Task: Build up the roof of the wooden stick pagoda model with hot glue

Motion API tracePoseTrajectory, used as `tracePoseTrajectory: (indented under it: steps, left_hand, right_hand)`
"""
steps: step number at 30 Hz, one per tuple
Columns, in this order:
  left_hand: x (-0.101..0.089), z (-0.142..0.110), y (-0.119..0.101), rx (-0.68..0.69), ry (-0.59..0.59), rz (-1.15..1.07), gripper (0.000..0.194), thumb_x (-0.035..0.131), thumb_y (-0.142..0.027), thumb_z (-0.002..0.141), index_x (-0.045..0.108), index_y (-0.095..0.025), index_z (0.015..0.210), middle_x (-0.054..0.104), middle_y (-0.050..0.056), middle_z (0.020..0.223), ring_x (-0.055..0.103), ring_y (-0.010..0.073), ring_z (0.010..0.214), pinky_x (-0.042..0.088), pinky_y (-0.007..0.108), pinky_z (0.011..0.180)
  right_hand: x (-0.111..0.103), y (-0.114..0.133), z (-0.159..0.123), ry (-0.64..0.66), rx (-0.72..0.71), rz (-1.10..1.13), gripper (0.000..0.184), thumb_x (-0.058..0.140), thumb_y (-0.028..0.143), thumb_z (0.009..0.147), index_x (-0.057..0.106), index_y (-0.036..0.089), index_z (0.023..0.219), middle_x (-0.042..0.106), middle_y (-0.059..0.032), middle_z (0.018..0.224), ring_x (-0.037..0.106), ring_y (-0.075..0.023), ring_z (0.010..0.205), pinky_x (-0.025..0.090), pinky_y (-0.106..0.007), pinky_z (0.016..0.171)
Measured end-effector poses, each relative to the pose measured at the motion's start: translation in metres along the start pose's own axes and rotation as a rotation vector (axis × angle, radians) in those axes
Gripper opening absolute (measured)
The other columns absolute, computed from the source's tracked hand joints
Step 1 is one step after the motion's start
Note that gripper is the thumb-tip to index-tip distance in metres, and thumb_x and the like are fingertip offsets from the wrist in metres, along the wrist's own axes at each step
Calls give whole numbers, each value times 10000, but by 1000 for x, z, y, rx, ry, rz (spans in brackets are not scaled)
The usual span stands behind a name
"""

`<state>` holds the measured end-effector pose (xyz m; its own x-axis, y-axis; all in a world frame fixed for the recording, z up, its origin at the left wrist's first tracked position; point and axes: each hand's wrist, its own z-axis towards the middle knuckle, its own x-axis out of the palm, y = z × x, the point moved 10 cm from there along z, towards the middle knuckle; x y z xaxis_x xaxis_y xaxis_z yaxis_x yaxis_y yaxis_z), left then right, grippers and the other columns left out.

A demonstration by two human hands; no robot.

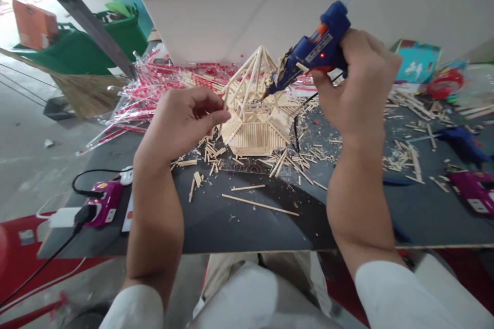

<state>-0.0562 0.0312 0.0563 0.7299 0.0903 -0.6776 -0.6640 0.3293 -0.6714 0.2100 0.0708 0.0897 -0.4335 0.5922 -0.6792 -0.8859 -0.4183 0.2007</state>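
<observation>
Reader: What lies before you, and why so arranged?

Maker: The dark grey table [239,231] bears the work. Upon it, ahead of me and between my hands, stands the stick model [252,136], its broad base down, probably for stability. My left hand [179,118] pinches the model's left edge between thumb and fingers, apparently to steady it. My right hand [358,77] grips a blue glue gun [314,51], nozzle slanting down towards the frame, presumably to reach a joint; whether the tip touches, I cannot tell.

Reader: And the counts?

Maker: One table; one model; two glue guns, the second [465,144] lying at right; two magenta power blocks, left [106,200] and right [473,193]; before the model, one long stick [260,205] and one shorter stick [248,187]. The scattered short pieces [198,179] defy counting.
</observation>
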Motion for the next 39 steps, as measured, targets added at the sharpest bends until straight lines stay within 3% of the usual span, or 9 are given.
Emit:
tracePoseTrajectory:
  steps: [7, 11, 14, 19, 39]
  left_hand:
    - [12, 0, -7, 18, 33, -29, 152, 788, -357, 856, 843, -233, 924, 777, 11, 783, 658, 133, 677, 502, 272, 659]
    - [17, 2, -10, 28, 46, -66, 144, 761, -323, 865, 847, -236, 942, 805, 21, 875, 686, 138, 733, 516, 254, 680]
    - [22, 1, -10, 14, 76, -72, 139, 766, -316, 858, 845, -223, 925, 800, 17, 824, 674, 129, 673, 517, 257, 670]
    - [25, 1, -17, 48, 96, -56, 123, 759, -281, 862, 841, -208, 920, 803, 15, 821, 688, 136, 701, 531, 266, 707]
    - [31, 2, -22, 111, 140, -45, 116, 759, -311, 880, 820, -214, 890, 782, -5, 779, 697, 137, 704, 529, 276, 722]
  right_hand:
    - [-11, -7, -1, -123, 58, 75, 329, 676, 269, 810, 620, 301, 1132, 717, -68, 1081, 677, -325, 1037, 509, -444, 920]
    - [-13, -5, -2, -135, 49, 154, 267, 667, 310, 821, 616, 316, 1082, 684, -23, 927, 659, -254, 865, 510, -388, 815]
    - [-13, -3, -1, -134, 52, 168, 246, 685, 328, 805, 621, 314, 1043, 677, -12, 885, 636, -236, 816, 500, -371, 783]
    - [-13, 4, 0, -153, -32, 228, 250, 706, 293, 763, 640, 265, 1002, 679, -14, 847, 601, -200, 752, 473, -341, 728]
    - [-16, 8, -1, -147, -121, 262, 318, 755, 108, 733, 720, 143, 1048, 658, -21, 836, 506, -128, 707, 390, -269, 701]
